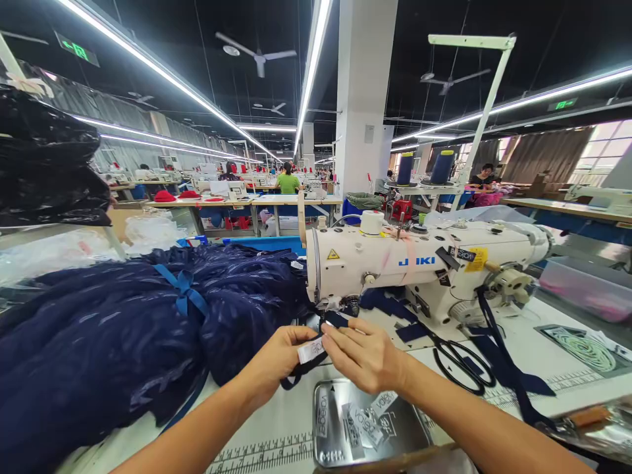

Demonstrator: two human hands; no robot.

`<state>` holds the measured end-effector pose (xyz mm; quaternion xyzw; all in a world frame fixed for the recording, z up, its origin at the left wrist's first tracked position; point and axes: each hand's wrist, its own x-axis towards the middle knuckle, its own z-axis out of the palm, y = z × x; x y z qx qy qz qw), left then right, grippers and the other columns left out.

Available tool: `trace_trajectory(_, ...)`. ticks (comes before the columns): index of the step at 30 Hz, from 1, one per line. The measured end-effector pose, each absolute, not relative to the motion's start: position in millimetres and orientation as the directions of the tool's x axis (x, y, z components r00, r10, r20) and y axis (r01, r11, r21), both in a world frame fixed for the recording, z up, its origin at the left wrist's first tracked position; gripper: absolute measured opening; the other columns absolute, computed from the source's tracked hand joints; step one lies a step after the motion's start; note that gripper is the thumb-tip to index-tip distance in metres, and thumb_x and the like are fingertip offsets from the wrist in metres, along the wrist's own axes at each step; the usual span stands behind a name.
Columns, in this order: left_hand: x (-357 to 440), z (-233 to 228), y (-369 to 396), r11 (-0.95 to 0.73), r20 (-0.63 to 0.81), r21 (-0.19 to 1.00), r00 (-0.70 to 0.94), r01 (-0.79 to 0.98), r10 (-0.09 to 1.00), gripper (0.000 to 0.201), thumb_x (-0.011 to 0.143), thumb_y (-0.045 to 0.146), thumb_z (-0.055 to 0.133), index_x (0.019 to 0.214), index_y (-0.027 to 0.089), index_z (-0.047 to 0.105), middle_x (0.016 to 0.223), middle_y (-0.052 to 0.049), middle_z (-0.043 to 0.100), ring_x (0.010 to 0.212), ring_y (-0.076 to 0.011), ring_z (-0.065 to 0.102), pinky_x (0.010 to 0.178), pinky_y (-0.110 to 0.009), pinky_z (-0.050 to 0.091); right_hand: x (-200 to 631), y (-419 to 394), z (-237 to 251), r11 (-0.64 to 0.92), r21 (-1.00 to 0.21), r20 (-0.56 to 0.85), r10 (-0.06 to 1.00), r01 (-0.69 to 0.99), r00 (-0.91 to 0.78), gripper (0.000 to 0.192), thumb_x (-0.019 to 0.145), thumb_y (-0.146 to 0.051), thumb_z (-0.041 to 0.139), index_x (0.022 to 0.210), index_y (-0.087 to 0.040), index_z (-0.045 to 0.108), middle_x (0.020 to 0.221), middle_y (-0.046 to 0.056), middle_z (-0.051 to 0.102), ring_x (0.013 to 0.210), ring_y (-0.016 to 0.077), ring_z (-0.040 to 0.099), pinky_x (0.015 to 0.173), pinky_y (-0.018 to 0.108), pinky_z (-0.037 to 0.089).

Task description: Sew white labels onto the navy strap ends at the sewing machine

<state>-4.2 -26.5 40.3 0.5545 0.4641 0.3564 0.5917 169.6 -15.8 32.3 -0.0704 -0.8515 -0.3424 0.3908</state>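
The white label [310, 350] lay pinched between my two hands, held just above the counter [276, 441] and just in front of the needle end of the sewing machine [424, 263]. My left hand [276, 362] grasped the label's near end between thumb and fingertips; my right hand [365, 355] closed on its far end, fingers curled over it. A narrow navy strip [301, 372] ran under the label and looped down below my grip, and both hands held it together with the label.

Directly below my grip sat a shallow metal tray [365, 428] on the counter, holding several more loose white labels [368, 418] printed with dark lettering. To the right of my grip, black-handled scissors [461, 362] lay flat on the counter, their loops toward me. Beyond them a long navy band [503, 355] hung from the machine's wheel end and trailed across the counter.

To the left of my grip a large heap of navy fabric [123, 336], tied with a blue ribbon [185, 293], covered that side of the counter and reached up to the machine's head. Two blue thread cones [442, 166] stood on a stand behind the machine. Farther back, other people [288, 179] sat at rows of workbenches under strip lights.
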Motion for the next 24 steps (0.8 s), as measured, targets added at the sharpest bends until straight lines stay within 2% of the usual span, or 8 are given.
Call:
trace_trajectory(6,-9.3,46.2,-33.8,0.118,-0.116,0.993,0.346,0.016,0.931,0.038,0.058,0.049,0.066,0.053,0.013,0.058,0.051,0.003,0.045,0.050,-0.0082,0.035,0.050,-0.022,0.027,172.5,-11.8,36.6,0.723,0.610,0.627,-0.190,0.324,-0.756,0.023,0.082,-0.009,0.037,0.080,-0.008,0.060,0.082,0.017,0.067,0.070,0.0187,0.064,0.061,0.031,0.051)
trace_trajectory(10,-5.2,41.9,-34.7,0.118,-0.130,0.991,0.274,0.059,0.953,0.034,0.049,0.043,0.074,0.051,0.013,0.056,0.048,0.005,0.042,0.048,-0.0063,0.032,0.048,-0.020,0.024,175.2,-10.9,26.0,0.799,0.508,0.679,-0.141,0.322,-0.721,0.023,0.082,-0.008,0.037,0.088,-0.007,0.059,0.085,0.017,0.067,0.072,0.0181,0.063,0.067,0.032,0.051)
trace_trajectory(12,-4.4,38.9,-34.5,0.112,-0.124,0.992,0.247,0.063,0.961,0.034,0.050,0.043,0.072,0.052,0.013,0.057,0.049,0.005,0.044,0.048,-0.0066,0.033,0.049,-0.020,0.025,174.7,-12.1,18.2,0.878,0.270,0.800,0.024,0.396,-0.599,0.027,0.082,-0.007,0.034,0.094,-0.010,0.058,0.083,0.013,0.067,0.069,0.0163,0.062,0.066,0.032,0.050)
trace_trajectory(14,-4.4,36.4,-33.8,0.104,-0.122,0.991,0.229,0.088,0.966,0.034,0.050,0.045,0.071,0.053,0.013,0.059,0.050,0.004,0.047,0.049,-0.0072,0.035,0.050,-0.021,0.026,171.5,-14.0,12.2,0.878,-0.148,0.838,0.355,0.455,-0.414,0.025,0.083,-0.011,0.035,0.092,-0.013,0.058,0.076,0.009,0.066,0.066,0.0149,0.060,0.061,0.030,0.048)
trace_trajectory(16,-4.6,34.5,-32.6,0.096,-0.120,0.988,0.213,0.121,0.970,0.034,0.050,0.045,0.070,0.054,0.013,0.060,0.050,0.003,0.047,0.049,-0.0075,0.035,0.050,-0.021,0.026,166.0,-15.3,9.7,0.721,-0.556,0.678,0.681,0.413,-0.276,0.019,0.082,-0.021,0.042,0.082,-0.016,0.060,0.070,0.005,0.063,0.064,0.0139,0.057,0.056,0.026,0.046)
trace_trajectory(17,-4.5,33.9,-32.0,0.087,-0.115,0.987,0.210,0.137,0.971,0.034,0.050,0.045,0.070,0.053,0.013,0.059,0.049,0.004,0.047,0.048,-0.0075,0.035,0.050,-0.022,0.025,162.8,-15.4,9.7,0.616,-0.700,0.562,0.787,0.361,-0.255,0.015,0.079,-0.025,0.047,0.077,-0.016,0.060,0.069,0.003,0.061,0.063,0.0133,0.055,0.055,0.025,0.044)
trace_trajectory(20,-3.3,32.9,-29.9,0.046,-0.082,0.985,0.213,0.168,0.974,0.033,0.052,0.044,0.069,0.050,0.013,0.058,0.047,0.005,0.043,0.048,-0.0070,0.033,0.049,-0.022,0.024,154.2,-14.0,11.9,0.367,-0.917,0.311,0.903,0.157,-0.296,0.018,0.068,-0.034,0.059,0.063,-0.017,0.055,0.059,-0.002,0.053,0.056,0.0101,0.048,0.054,0.023,0.040)
trace_trajectory(24,-2.7,31.1,-26.1,0.033,-0.072,0.983,0.209,0.183,0.975,0.031,0.051,0.043,0.069,0.054,0.014,0.059,0.048,0.005,0.044,0.047,-0.0068,0.034,0.048,-0.021,0.025,149.8,-12.3,13.9,0.199,-0.980,0.184,0.932,0.017,-0.313,0.025,0.064,-0.038,0.061,0.058,-0.017,0.049,0.049,-0.006,0.042,0.049,0.0077,0.040,0.049,0.022,0.034)
